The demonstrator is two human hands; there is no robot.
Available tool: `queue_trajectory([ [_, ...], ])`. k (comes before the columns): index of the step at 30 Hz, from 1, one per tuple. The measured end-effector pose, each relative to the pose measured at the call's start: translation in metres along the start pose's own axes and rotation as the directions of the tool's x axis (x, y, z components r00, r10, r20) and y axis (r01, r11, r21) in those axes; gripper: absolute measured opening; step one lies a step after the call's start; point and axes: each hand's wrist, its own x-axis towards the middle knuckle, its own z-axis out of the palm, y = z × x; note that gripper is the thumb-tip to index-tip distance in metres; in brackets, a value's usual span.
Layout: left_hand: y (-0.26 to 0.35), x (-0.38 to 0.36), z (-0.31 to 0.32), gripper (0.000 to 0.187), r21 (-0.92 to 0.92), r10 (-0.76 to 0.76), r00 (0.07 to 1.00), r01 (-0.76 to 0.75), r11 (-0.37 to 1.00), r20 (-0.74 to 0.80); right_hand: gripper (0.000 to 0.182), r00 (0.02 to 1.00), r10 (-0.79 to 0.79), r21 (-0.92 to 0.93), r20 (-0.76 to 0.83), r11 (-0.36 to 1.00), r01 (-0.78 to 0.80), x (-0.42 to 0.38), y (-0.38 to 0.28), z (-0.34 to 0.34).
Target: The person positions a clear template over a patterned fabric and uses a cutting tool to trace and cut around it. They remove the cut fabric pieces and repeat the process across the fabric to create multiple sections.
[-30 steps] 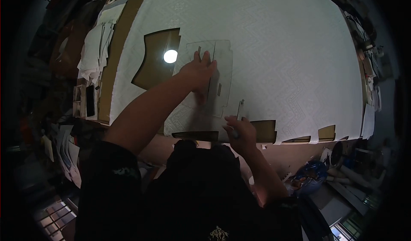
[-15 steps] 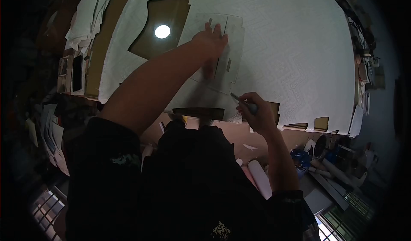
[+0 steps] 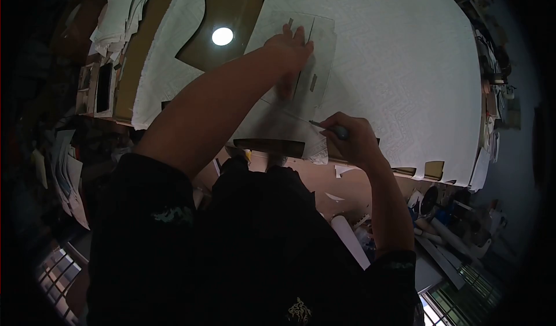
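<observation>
My left hand (image 3: 291, 51) lies spread on a clear template (image 3: 322, 59) with slots in it, holding it against the white patterned sheet (image 3: 405, 65). My right hand (image 3: 358, 136) is closed round a slim hand tool with a rounded grey handle (image 3: 341, 132). The tool's thin dark tip points left, right at the template's near edge. I cannot tell whether it is a knife or a marker. Left of my left hand, a curved cut-out (image 3: 234, 16) in the sheet shows a glossy brown surface reflecting a round light.
Smaller cut-outs, one a dark strip (image 3: 272, 147), run along the sheet's near edge. Stacked paper pieces (image 3: 121, 19) lie at the far left, above a dark flat device (image 3: 104, 87). White rolls (image 3: 347, 239) and scraps sit below the table.
My right hand has moved slightly up, bringing the tool tip to the template's near edge. My left hand stays spread on the template. The whole view has shifted a little.
</observation>
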Motion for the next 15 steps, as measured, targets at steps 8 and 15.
queue_trajectory([
  [8,0.002,-0.004,-0.004,0.152,0.009,0.004,1.0,-0.004,1.0,0.015,0.021,0.999,-0.043,0.019,0.025,0.999,0.043,0.003,0.006,0.003],
  [15,0.001,-0.001,-0.002,0.15,0.055,0.011,1.0,-0.013,0.998,0.028,0.017,0.97,-0.151,0.141,-0.192,0.974,0.179,0.01,0.015,0.054],
])
